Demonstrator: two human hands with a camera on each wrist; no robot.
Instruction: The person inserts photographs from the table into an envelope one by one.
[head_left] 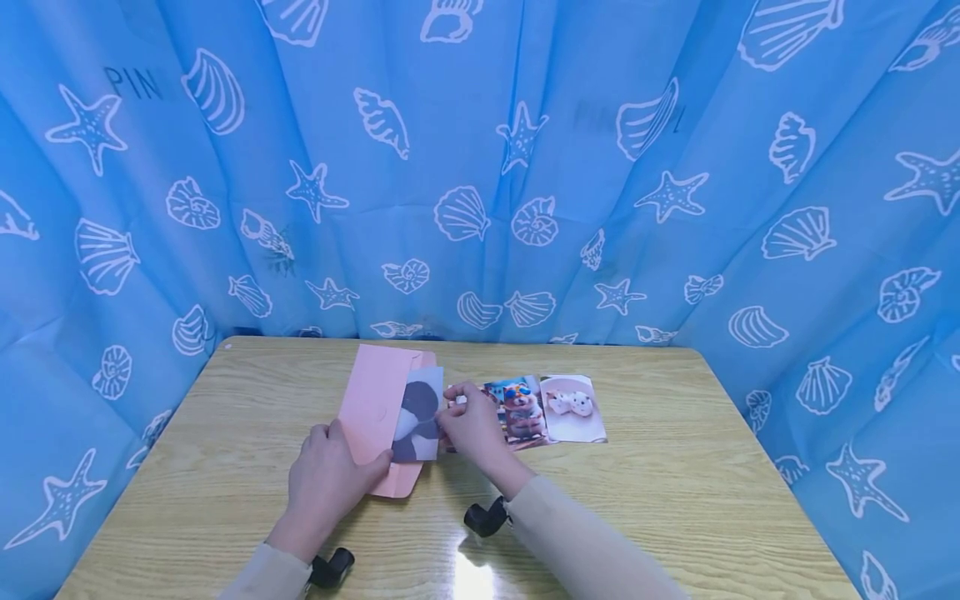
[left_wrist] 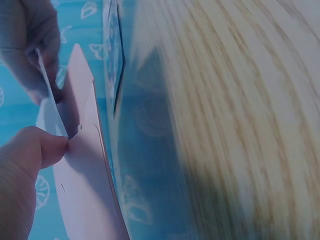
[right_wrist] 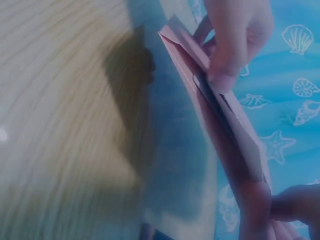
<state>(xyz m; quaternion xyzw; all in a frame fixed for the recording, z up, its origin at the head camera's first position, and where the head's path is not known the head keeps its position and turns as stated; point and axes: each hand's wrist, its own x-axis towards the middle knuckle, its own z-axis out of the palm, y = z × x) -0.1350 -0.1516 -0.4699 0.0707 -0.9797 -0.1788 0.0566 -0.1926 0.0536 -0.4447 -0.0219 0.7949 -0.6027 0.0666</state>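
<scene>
A pink envelope [head_left: 367,400] is held up off the wooden table, its flap [head_left: 405,482] folded out toward the right. My left hand [head_left: 330,479] grips its lower edge; in the left wrist view the thumb [left_wrist: 47,147] presses near the opening. At the envelope's mouth is a photo print [head_left: 422,417] in dark grey and white, over the open flap. How deep it sits inside cannot be told. My right hand [head_left: 476,425] pinches the photo's right edge between thumb and fingers. Both hands, the envelope [right_wrist: 200,112] and the photo's edge show in the right wrist view.
Several photo prints lie right of the right hand: one of a hamster in sunglasses [head_left: 522,408], partly covering others, and a whitish one [head_left: 573,408]. A blue shell-patterned curtain [head_left: 480,167] hangs behind the wooden table [head_left: 637,500]. Black camera mounts [head_left: 486,517] sit below both wrists.
</scene>
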